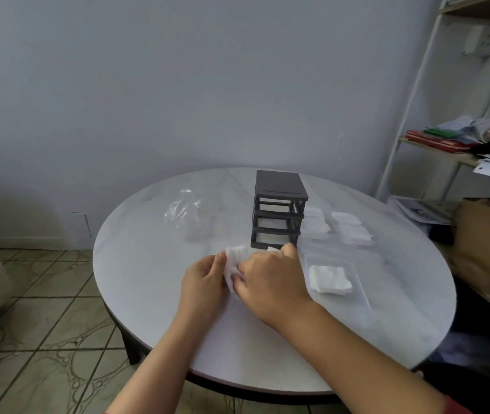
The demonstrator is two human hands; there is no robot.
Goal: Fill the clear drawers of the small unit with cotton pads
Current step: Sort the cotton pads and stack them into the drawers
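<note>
A small dark grey drawer unit (279, 210) stands upright at the middle of the round white table (148, 282), its slots empty. Just in front of it, my left hand (203, 282) and my right hand (270, 279) together hold a stack of white cotton pads (234, 258). To the right of my right hand, a clear drawer (354, 273) lies on the table with a pile of cotton pads (329, 279) inside it. More clear drawers with pads (350, 228) sit to the right of the unit.
A crumpled clear plastic bag (185, 210) lies left of the unit. A white shelf rack (453, 144) with papers and clothes stands at the right, with a brown bag (485, 243) below it. The wall is close behind the table.
</note>
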